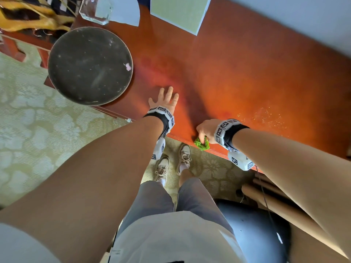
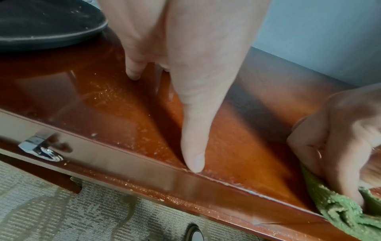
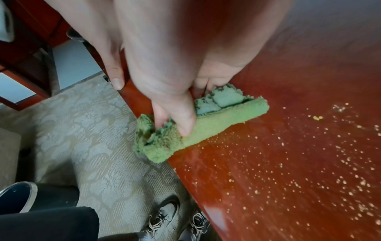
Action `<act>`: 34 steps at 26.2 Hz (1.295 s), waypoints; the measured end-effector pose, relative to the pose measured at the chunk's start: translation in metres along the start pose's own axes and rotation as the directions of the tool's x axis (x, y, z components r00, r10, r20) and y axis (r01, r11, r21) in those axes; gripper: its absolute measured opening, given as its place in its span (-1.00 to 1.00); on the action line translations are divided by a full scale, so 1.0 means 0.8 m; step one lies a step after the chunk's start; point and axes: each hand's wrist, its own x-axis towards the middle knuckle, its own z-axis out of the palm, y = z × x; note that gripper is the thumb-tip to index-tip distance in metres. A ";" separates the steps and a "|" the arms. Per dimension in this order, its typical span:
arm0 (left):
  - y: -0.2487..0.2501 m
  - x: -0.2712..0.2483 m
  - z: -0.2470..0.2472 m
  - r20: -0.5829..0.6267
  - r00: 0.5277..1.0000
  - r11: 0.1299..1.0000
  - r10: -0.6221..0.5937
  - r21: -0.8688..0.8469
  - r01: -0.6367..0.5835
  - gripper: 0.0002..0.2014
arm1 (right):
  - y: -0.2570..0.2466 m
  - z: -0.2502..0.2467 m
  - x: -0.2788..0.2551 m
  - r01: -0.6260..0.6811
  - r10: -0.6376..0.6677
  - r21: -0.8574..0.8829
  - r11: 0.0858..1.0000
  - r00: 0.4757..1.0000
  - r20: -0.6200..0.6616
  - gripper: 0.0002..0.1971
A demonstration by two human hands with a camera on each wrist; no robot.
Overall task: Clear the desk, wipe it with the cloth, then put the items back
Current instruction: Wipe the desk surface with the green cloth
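Observation:
A green folded cloth (image 1: 201, 143) (image 3: 198, 128) (image 2: 346, 210) lies at the near edge of the red-brown wooden desk (image 1: 256, 76) (image 2: 72, 91) (image 3: 299, 73), partly hanging over it. My right hand (image 1: 206, 130) (image 3: 175, 91) grips the cloth, thumb on top and fingers tucked into its folds. My left hand (image 1: 165, 98) (image 2: 185, 81) lies flat on the desk to the left, fingers straight and spread, holding nothing. Yellowish crumbs (image 1: 266, 116) (image 3: 309, 171) are scattered on the desk to the right of the cloth.
A round dark tray (image 1: 89, 65) (image 2: 47, 24) sits at the desk's left end, overhanging the edge. Papers (image 1: 180, 12) and a clear glass piece (image 1: 95, 10) lie at the far side. A dark chair (image 1: 252, 230) stands by my right leg on patterned carpet (image 1: 47, 130).

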 end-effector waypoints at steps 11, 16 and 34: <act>0.025 0.006 -0.023 -0.083 0.993 0.995 0.084 -0.041 -0.087 -0.23 | 0.016 -0.015 -0.043 -0.082 0.161 0.330 0.940 0.962 -0.219 -0.65; 0.082 0.009 -0.059 -0.129 0.972 0.979 0.198 -0.016 -0.201 -0.28 | 0.070 0.007 -0.103 -0.176 0.464 0.641 0.747 0.829 -0.313 -0.67; 0.276 0.091 -0.133 -0.054 0.957 0.943 0.286 0.192 -0.271 -0.14 | 0.280 0.134 -0.168 -0.078 0.850 0.990 0.114 0.524 -0.057 -0.65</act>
